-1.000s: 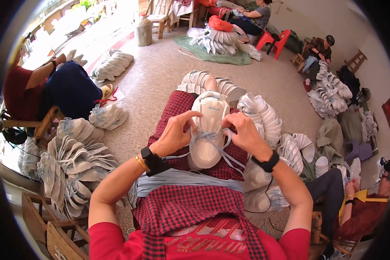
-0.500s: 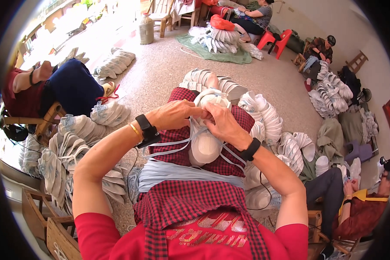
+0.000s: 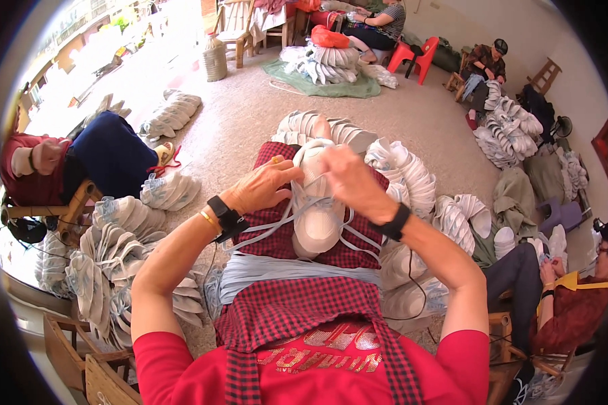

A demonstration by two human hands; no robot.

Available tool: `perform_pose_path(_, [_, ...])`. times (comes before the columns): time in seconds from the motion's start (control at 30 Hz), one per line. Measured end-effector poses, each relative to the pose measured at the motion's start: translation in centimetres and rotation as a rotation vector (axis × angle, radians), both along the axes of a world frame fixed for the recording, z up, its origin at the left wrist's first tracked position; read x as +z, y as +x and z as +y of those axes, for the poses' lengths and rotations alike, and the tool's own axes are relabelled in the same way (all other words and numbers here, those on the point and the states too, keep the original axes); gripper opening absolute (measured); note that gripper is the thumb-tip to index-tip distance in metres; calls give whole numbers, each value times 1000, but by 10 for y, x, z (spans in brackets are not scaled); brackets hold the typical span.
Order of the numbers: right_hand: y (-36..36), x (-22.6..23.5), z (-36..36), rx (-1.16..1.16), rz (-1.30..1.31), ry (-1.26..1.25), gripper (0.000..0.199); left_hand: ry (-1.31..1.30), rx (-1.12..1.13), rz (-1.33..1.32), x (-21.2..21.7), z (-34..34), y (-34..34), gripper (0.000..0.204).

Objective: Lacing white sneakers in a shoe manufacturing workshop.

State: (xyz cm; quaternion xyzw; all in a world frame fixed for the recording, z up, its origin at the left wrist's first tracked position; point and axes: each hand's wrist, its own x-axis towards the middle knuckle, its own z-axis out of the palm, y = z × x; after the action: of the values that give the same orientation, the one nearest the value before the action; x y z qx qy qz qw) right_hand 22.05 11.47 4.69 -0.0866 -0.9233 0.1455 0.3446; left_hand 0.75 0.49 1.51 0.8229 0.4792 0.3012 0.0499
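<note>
A white shoe upper (image 3: 315,216) lies on my lap, over a red checked apron (image 3: 277,233). My left hand (image 3: 263,187) pinches its left edge near the top. My right hand (image 3: 350,181) grips the upper's far end from the right, fingers closed over it. Pale blue-grey laces (image 3: 267,233) trail from the shoe across both sides of my lap. A bundle of the same pale laces (image 3: 284,268) lies across my waist. Each wrist carries a black band.
Stacks of white shoe uppers (image 3: 108,256) stand at my left, and more shoe uppers (image 3: 412,175) curve around my right and front. A seated person (image 3: 81,158) works at the left, another person (image 3: 561,297) at the lower right, others at the far wall. A wooden chair (image 3: 88,368) is at lower left.
My hands have moved up the shoe toward its far end and closed together over it. My elbows have spread and the laces hang looser across my lap.
</note>
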Motion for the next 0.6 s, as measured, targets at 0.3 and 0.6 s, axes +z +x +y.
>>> perform_pose_path(0.3, [136, 37, 82, -444, -126, -90, 33, 136, 39, -199, 27, 14, 34, 11])
perform_pose_path(0.6, [53, 1, 38, 102, -373, -212, 52, -129, 128, -232, 32, 53, 58, 13])
